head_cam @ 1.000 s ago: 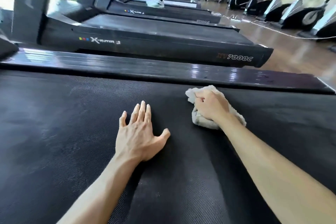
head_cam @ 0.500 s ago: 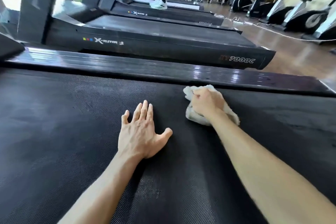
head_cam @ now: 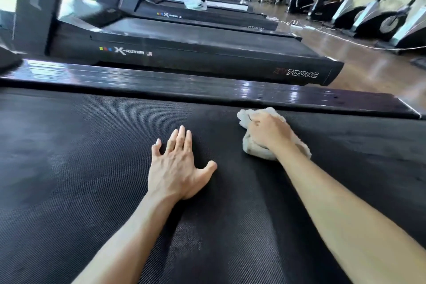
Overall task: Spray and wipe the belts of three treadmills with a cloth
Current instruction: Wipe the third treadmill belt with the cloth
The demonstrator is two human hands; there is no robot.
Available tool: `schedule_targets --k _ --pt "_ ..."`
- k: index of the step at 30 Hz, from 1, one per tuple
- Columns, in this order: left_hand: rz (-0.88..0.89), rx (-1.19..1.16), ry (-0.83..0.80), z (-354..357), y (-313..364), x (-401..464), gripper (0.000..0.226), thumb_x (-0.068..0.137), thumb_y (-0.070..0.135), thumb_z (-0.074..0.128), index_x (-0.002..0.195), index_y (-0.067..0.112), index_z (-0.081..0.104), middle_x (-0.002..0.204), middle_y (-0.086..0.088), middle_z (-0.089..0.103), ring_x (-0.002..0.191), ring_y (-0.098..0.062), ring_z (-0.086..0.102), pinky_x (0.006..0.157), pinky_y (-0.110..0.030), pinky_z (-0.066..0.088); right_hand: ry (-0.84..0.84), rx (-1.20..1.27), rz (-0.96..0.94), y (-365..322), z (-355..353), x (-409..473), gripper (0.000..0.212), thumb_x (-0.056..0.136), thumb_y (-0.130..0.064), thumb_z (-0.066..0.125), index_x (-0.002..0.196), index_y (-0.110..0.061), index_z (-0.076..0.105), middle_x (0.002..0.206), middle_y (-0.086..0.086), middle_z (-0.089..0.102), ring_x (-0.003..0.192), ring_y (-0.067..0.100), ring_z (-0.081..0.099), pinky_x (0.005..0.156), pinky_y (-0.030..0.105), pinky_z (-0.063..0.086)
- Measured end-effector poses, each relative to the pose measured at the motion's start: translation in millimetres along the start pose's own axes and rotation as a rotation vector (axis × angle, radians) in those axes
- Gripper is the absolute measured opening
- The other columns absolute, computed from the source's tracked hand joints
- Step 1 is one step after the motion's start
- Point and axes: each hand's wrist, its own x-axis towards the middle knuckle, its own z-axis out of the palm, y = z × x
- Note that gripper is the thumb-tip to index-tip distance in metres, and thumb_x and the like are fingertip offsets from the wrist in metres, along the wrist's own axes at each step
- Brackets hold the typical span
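The left hand [head_cam: 177, 163] lies flat on the black textured belt [head_cam: 76, 168] of the nearest treadmill, palm down, fingers straight and together with the thumb spread to the side; it holds nothing. The right hand [head_cam: 268, 132] is curled over a crumpled off-white cloth [head_cam: 255, 152], gripping it and pressing it down on the belt near the far edge, just short of the glossy black side rail [head_cam: 161, 82] that runs along that edge. The cloth bulges out past the knuckles and under the wrist. The two hands are near each other but apart, the left one nearer the belt's middle. Both bare forearms reach in from the near edge. Beyond the rail stands a second treadmill [head_cam: 196, 57] marked X-Runner and 7000C, with more treadmills in a row behind it. On one of the far ones a person's leg and white shoe [head_cam: 196, 3] show. Exercise bikes [head_cam: 380, 14] line the wooden floor at the right.
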Motion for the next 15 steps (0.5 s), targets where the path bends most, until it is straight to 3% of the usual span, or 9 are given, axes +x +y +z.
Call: schedule_targets --k 2,4,6,8,10,12,13,15 --pt "-0.001 0.004 0.002 -1 1 0 0.113 0.069 0.080 0.005 0.163 0.017 0.007 0.170 0.004 -0.005 0.155 -0.008 -0.006 0.125 -0.044 0.001 0.051 0.010 -0.017 -32 5 11 0.036 0.098 -0.035 0.037 0.116 -0.035 0.068 0.127 -0.004 0.061 0.125 0.026 0.050 0.105 0.042 0.041" --pt "0.006 0.015 -0.003 -2 1 1 0.114 0.068 0.081 0.003 0.163 0.018 0.006 0.170 0.004 -0.006 0.155 -0.007 -0.007 0.125 -0.044 0.001 -0.036 0.070 -0.144 -56 17 15 0.034 0.099 -0.034 0.042 0.120 -0.030 0.069 0.132 -0.002 0.062 0.130 0.025 0.048 0.109 0.041 0.038" --pt "0.009 0.016 -0.013 -2 -1 1 0.116 0.066 0.081 0.000 0.163 0.019 0.005 0.170 0.005 -0.007 0.155 -0.006 -0.009 0.125 -0.044 0.002 -0.152 0.077 -0.317 -54 27 -1 0.036 0.096 -0.035 0.045 0.119 -0.023 0.070 0.133 -0.004 0.064 0.132 0.025 0.048 0.110 0.041 0.038" --pt "0.013 0.014 -0.018 -1 -1 1 0.115 0.066 0.081 -0.001 0.163 0.019 0.005 0.170 0.005 -0.008 0.155 -0.006 -0.009 0.125 -0.044 0.002 -0.184 0.135 -0.387 -26 20 -25 0.038 0.092 -0.038 0.045 0.118 -0.028 0.071 0.134 -0.012 0.064 0.134 0.019 0.047 0.112 0.041 0.040" --pt "0.014 0.010 -0.009 -1 -1 0 0.114 0.068 0.081 0.000 0.163 0.019 0.005 0.170 0.005 -0.008 0.155 -0.007 -0.009 0.125 -0.044 0.001 -0.159 0.183 -0.312 8 5 -41 0.034 0.096 -0.035 0.050 0.123 -0.038 0.072 0.143 -0.019 0.059 0.141 0.011 0.043 0.116 0.032 0.035" --pt "0.011 0.004 -0.005 -1 0 -1 0.113 0.069 0.080 0.002 0.163 0.018 0.005 0.170 0.004 -0.007 0.155 -0.007 -0.009 0.125 -0.044 0.000 -0.144 0.140 -0.152 32 -7 -34 0.029 0.100 -0.035 0.050 0.119 -0.043 0.071 0.138 -0.016 0.061 0.136 0.017 0.048 0.105 0.032 0.039" --pt "0.010 0.005 -0.004 -1 0 -1 0.113 0.069 0.080 0.003 0.163 0.018 0.005 0.170 0.004 -0.007 0.155 -0.008 -0.009 0.125 -0.044 0.000 -0.127 0.108 -0.074 32 -9 -23 0.028 0.102 -0.042 0.045 0.112 -0.043 0.071 0.131 -0.013 0.062 0.131 0.022 0.051 0.100 0.034 0.040" --pt "0.006 0.003 -0.006 -2 0 -1 0.113 0.069 0.080 0.003 0.163 0.018 0.006 0.170 0.004 -0.006 0.155 -0.007 -0.008 0.125 -0.044 0.001 -0.020 0.043 -0.024 16 -2 3 0.049 0.099 -0.063 0.029 0.111 -0.041 0.071 0.129 -0.011 0.062 0.127 0.023 0.050 0.102 0.039 0.040"
